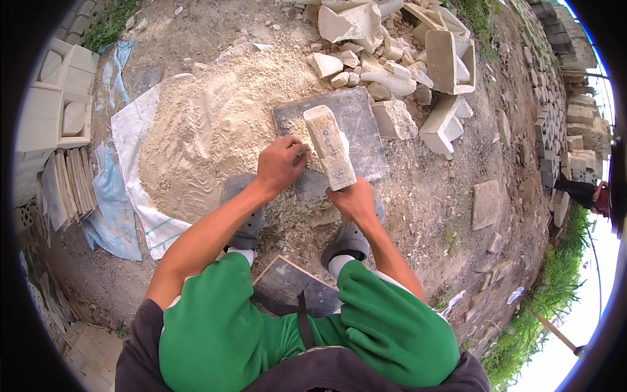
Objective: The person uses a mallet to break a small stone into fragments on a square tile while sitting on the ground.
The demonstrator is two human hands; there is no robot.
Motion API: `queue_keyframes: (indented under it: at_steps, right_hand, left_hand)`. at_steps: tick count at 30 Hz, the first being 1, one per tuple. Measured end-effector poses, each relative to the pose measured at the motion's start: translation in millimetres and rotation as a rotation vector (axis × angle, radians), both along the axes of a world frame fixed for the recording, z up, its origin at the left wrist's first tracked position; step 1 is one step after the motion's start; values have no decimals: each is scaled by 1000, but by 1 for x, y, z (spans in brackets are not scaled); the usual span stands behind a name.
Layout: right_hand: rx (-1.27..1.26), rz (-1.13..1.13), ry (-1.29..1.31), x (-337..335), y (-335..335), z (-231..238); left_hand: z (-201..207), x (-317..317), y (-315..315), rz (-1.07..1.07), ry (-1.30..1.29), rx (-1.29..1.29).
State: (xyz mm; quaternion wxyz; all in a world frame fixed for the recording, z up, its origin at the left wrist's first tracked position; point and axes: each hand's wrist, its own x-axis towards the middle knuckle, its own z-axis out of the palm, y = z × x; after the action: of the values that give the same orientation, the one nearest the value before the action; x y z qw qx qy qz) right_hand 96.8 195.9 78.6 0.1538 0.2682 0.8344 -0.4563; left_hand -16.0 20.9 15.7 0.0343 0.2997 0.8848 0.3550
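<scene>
While green shorts fill the lower middle of the frame, both bare hands are out ahead of the knees at frame centre; right hand is clenched round the lower end of a long beige block, or a handle hidden under it, can't tell which; block is tilted, its far end leaning up-left, over a dark flat slab; left hand is just left of the block, fingers curled, can't tell whether it pinches anything; pale crumbs lie on the slab by its fingertips.

Grey clogs stand either side below the hands; dark square panel lies on the ground between the legs; pale granular heap spreads left of the slab, on a white sheet showing along its left edge; blue sheeting lies further left, beside thin upright boards.

Broken pale pieces are piled upper centre, beyond the slab; moulded pale blocks stand upper left; grey bricks are stacked upper right; another person's hand shows at the right edge, above grass.
</scene>
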Motion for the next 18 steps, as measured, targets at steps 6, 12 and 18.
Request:
queue_keyframes:
  at_steps: [6,12,18]
  right_hand:
    - [3,-5,-209,-6,0,-5]
    - [-45,23,-237,-3,7,-12]
    - [-68,-23,-195,8,12,-25]
  left_hand:
    - [-4,0,-4,0,42,-20]
    - [-4,1,-5,7,43,-40]
    - [1,3,-1,40,-55,-32]
